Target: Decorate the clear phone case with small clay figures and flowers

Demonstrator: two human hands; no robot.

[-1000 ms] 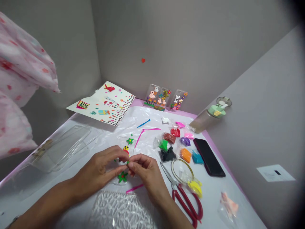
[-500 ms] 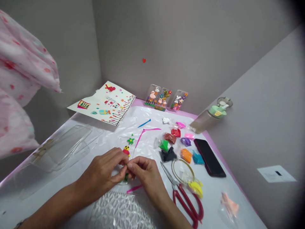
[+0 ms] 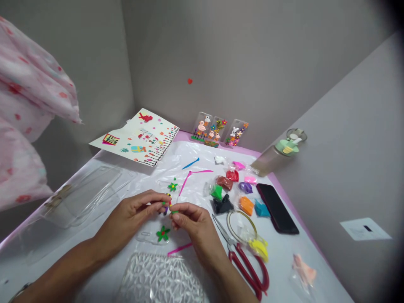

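My left hand (image 3: 139, 210) pinches a small bit of green clay (image 3: 163, 203) between thumb and fingertips. Close beside it, my right hand (image 3: 192, 223) is closed on another small green piece (image 3: 174, 212). Both hands hover over a clear phone case (image 3: 147, 238). On that case are a green clay flower with a yellow centre (image 3: 172, 187) and a green flower with a red centre (image 3: 163, 233). Between them, a small coloured clay figure (image 3: 166, 210) is mostly hidden by my fingers. A pink modelling tool (image 3: 179, 249) lies near my right wrist.
Red-handled scissors (image 3: 248, 269), a tape roll (image 3: 232, 229) and bagged clay, such as orange (image 3: 246, 205), lie at right beside a black phone (image 3: 277, 208). A bottle (image 3: 274, 158) and decorated cases (image 3: 236, 132) stand behind. A textured clear sheet (image 3: 160, 280) lies in front.
My hands have drawn slightly apart, and a green bit now shows at each hand's fingertips. The lower green flower has come into view as my fingers moved up from it.
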